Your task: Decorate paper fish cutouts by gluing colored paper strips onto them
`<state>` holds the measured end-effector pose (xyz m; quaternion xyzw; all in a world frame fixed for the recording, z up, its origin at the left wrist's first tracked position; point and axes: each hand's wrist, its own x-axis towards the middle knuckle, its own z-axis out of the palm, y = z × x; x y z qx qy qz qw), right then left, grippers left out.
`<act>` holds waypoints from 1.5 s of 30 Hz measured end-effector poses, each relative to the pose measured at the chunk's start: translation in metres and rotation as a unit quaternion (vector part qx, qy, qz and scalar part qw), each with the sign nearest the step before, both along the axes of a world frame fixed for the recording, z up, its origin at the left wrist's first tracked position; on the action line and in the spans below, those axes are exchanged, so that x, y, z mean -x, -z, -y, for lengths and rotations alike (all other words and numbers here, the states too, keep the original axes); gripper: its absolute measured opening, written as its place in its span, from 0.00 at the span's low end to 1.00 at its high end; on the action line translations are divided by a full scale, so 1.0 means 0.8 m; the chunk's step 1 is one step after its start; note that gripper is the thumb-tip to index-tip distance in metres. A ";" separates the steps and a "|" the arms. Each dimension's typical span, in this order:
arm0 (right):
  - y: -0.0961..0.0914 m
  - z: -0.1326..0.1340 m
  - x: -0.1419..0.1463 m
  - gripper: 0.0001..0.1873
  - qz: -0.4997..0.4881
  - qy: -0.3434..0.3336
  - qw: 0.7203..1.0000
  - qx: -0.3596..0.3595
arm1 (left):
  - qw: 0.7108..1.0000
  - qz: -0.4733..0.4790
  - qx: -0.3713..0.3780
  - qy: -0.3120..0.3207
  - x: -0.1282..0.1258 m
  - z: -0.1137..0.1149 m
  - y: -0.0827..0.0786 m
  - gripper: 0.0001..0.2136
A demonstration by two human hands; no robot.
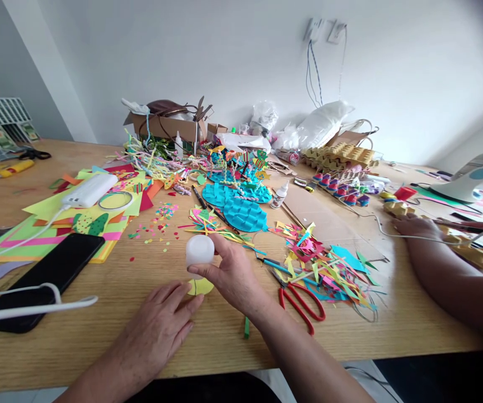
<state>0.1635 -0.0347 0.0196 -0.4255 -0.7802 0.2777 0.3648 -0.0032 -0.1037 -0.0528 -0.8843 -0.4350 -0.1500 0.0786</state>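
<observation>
My right grip (235,280) is clamped on the white container (200,252), at twelve o'clock from the yellow paper (203,286); it looks light and smooth, best pinched by its sides. My left grip (157,313), fingers apart, touches the paper's edge, probably flimsy.

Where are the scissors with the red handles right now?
In the head view, the red-handled scissors lie on the wooden table, to the right of the person's right hand, beside the colourful paper scraps.
</observation>
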 end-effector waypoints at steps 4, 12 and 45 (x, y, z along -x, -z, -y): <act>-0.001 0.000 -0.006 0.14 0.003 0.000 1.000 0.001 | 1.000 -0.004 -0.003 0.002 0.000 0.000 -0.001 0.16; -0.002 0.002 -0.001 0.14 0.006 0.004 1.000 0.002 | 1.000 -0.005 -0.013 0.008 0.000 -0.001 -0.004 0.15; -0.003 0.015 -0.035 0.15 -0.010 0.018 1.000 0.005 | 0.998 0.027 -0.050 0.024 -0.001 -0.001 -0.003 0.15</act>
